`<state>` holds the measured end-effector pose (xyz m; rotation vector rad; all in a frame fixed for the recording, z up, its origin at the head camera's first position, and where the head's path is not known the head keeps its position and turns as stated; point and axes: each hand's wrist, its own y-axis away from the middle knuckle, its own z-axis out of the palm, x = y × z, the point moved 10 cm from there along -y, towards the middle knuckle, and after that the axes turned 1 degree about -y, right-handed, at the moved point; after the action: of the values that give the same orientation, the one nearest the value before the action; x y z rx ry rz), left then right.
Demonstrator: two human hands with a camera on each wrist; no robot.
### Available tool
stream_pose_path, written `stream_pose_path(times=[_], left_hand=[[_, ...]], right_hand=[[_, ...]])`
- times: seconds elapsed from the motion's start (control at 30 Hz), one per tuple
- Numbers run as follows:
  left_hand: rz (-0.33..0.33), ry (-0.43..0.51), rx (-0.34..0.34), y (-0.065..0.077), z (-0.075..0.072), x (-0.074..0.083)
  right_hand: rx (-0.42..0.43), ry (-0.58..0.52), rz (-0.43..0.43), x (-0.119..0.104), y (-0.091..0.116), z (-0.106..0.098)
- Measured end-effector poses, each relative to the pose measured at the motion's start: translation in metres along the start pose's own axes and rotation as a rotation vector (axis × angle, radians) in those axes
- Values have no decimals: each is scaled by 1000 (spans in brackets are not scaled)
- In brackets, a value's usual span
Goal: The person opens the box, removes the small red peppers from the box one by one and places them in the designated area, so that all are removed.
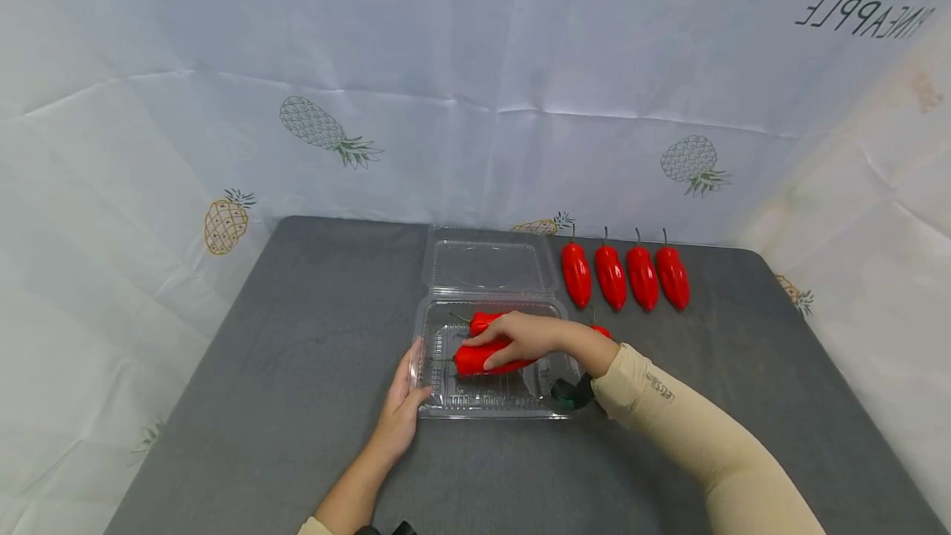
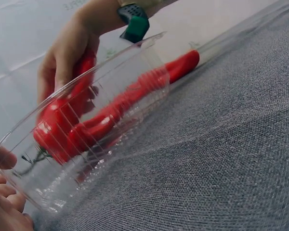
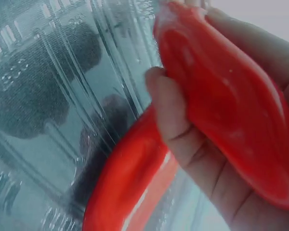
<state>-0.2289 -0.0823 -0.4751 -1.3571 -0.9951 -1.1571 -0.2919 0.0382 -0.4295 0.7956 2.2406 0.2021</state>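
A clear plastic clamshell box (image 1: 494,413) lies on the table with its lid (image 1: 486,264) folded back. My left hand (image 1: 401,407) grips the box's left side, fingertips at the rim. Over the box, my right hand (image 1: 523,337) holds a red chili pepper (image 1: 475,359) between thumb and fingers, its stem pointing left. Beneath the held pepper, another red pepper (image 3: 130,178) lies in the box, as the right wrist view shows. Its stem end also points left in the head view, and my right hand partly hides it.
Several red peppers (image 1: 611,277) stand in a row at the back right, stems toward the back. One more pepper (image 1: 600,330), mostly hidden by my right forearm, lies just right of the box. A pineapple-print sheet (image 1: 475,155) hangs behind the grey table (image 1: 319,337).
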Motion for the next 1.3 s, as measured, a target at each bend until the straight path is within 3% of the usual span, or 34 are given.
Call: stream_pose_path(times=[0.33,0.53,0.83,1.3], left_hand=[[34,6,-1,-1,2,0],[65,17,-14,-1,3,3],[52,11,-16,0,2,1],[85,16,-10,1,4,2]], right_hand=[[170,-129,-4,8,40,-16],[260,-236,57,19,59,-19],[434,-274,91,27,85,-29],[652,-484,60,53,121,-29]])
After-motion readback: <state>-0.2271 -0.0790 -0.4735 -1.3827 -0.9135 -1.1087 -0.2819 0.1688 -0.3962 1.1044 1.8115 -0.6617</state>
